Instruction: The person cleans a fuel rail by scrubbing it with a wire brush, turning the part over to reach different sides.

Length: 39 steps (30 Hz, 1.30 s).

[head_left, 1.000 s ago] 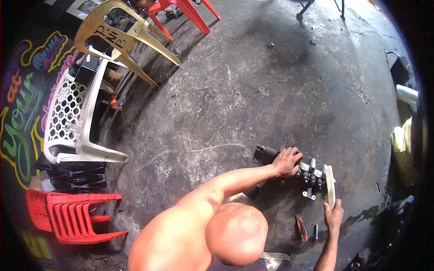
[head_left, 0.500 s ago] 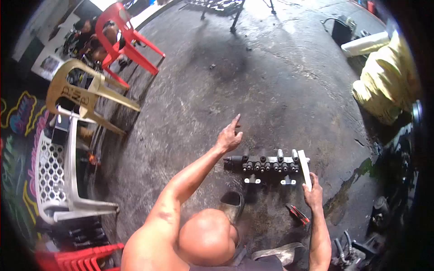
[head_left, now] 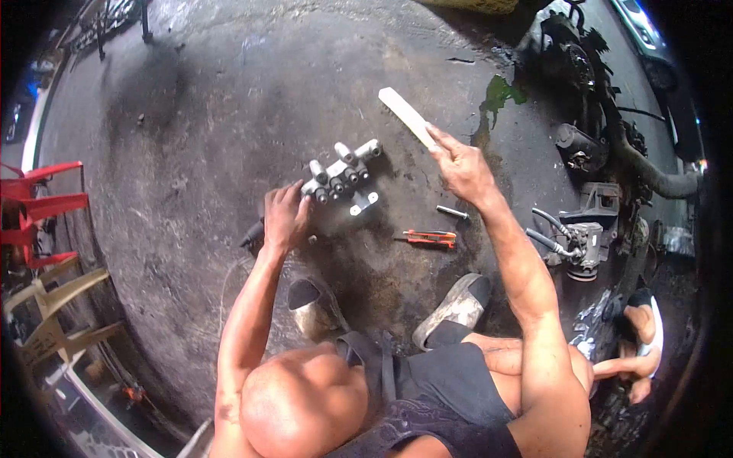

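Observation:
My left hand [head_left: 285, 216] is wrapped over the left part of a metal fuel rail [head_left: 340, 169] with several fittings along it. The hand covers part of the rail, and its dark end shows beyond the hand. In my right hand [head_left: 463, 166] is a pale, bar-shaped brush [head_left: 407, 116], held by one end, with what look like dark bristles along its lower edge. The brush is raised to the right of the rail, apart from it. A small white-tabbed bracket [head_left: 364, 204] sits just below the rail.
An orange-and-black hand tool [head_left: 430, 239] and a metal pin [head_left: 453, 211] lie on the floor [head_left: 221, 114]. Engine parts [head_left: 584, 244] stand at the right, near another person [head_left: 645, 343]. Chairs [head_left: 53, 313] line the left side. A green wet patch [head_left: 500, 93] marks the floor.
The view has turned to the right. My left hand, pointing away over the floor before, has come down onto the fuel rail. My right hand has lifted the brush away from the rail's right end.

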Motion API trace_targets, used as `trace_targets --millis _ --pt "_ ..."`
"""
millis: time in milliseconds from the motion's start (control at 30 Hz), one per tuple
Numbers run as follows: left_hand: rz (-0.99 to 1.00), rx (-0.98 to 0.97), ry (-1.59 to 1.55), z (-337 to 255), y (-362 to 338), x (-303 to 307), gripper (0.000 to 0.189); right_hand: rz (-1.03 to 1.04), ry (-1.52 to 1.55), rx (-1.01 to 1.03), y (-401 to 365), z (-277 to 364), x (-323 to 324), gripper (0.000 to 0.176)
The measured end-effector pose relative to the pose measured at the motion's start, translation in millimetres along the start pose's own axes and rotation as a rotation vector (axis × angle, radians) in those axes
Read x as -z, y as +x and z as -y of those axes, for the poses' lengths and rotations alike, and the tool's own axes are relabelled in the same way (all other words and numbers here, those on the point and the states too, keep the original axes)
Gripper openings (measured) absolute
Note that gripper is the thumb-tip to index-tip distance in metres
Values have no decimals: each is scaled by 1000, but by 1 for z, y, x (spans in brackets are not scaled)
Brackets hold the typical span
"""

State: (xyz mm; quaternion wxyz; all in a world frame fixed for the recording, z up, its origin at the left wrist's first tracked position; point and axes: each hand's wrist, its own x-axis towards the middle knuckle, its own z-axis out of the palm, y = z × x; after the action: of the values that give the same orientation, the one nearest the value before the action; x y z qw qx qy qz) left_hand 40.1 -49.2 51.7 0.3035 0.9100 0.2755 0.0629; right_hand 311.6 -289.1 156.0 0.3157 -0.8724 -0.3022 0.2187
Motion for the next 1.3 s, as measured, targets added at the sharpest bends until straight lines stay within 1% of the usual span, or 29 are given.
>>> trace_targets --millis 67,100,200,233,267,300,333,400,467,533,600,633,667,733,767,800,833,867,933,1033,1067,1133,1167,1200,1233,1267,1300 --pt "-61 -60 90 -1 0 -8 38 15 -33 92 -8 -3 -4 45" --pt "-94 -59 81 -1 1 -10 34 17 -51 143 -10 -3 -5 45" --pt "-74 -87 196 -5 3 -12 30 178 -131 -69 -6 7 -43 38" --pt "-83 -69 240 -10 4 -13 26 177 -132 -77 5 3 -69 37" --pt "-79 -53 229 -15 4 -11 26 171 -131 -94 21 -2 -94 36" --pt "-65 -59 224 -12 3 -12 26 141 -147 -48 37 0 -107 35" --pt "-65 -62 220 -9 6 -13 26 109 -167 11 59 2 -113 34" --pt "-76 -79 191 -5 2 -14 26 91 -190 4 89 9 -113 34" --pt "-84 -78 183 -3 4 -12 27 -15 -128 75 76 27 -90 34" --pt "-85 -64 186 -7 4 -12 29 -91 -85 112 43 41 -73 37" --pt "-79 -24 196 -10 4 -13 29 -32 -301 -29 2 51 -77 44" --pt "-77 -5 203 -10 5 -13 29 -132 -301 86 -17 23 -107 49" --pt "-89 -9 202 -10 7 -12 29 -33 -276 -10 -27 18 -124 50" --pt "-94 -16 195 -9 5 -13 28 -120 -226 44 -12 -21 -171 55" --pt "-89 -15 186 -9 6 -13 28 -117 -221 41 9 -24 -172 51" --pt "-107 -36 178 -6 6 -14 28 -111 -216 41 37 -25 -170 47" --pt "-104 -29 171 -8 6 -13 29 -116 -101 54 57 -20 -159 39" --pt "-100 -25 168 -8 5 -11 29 -128 -158 -12 68 -12 -145 39" --pt "-116 -52 169 0 7 -12 30 -206 7 22 53 13 -107 41" --pt "-131 -18 182 -6 4 -15 30 -366 19 192 -5 8 -102 41" --pt "-136 -6 178 -7 4 -16 30 -251 124 -59 -27 21 -108 41" --pt "-145 14 175 -6 5 -18 30 -151 -64 -31 -29 13 -141 41" --pt "-141 23 186 -5 4 -18 31 -197 -122 -30 -8 1 -160 39" --pt "-138 14 173 -4 3 -18 31 -198 -96 5 18 -1 -164 38" --pt "-142 4 163 -2 4 -17 31 -229 -49 132 49 -8 -165 37" --pt "-140 0 149 -2 2 -16 32 -153 -143 51 75 2 -152 38" --pt "-87 10 146 -1 2 -13 33 -186 -145 105 91 3 -143 39"
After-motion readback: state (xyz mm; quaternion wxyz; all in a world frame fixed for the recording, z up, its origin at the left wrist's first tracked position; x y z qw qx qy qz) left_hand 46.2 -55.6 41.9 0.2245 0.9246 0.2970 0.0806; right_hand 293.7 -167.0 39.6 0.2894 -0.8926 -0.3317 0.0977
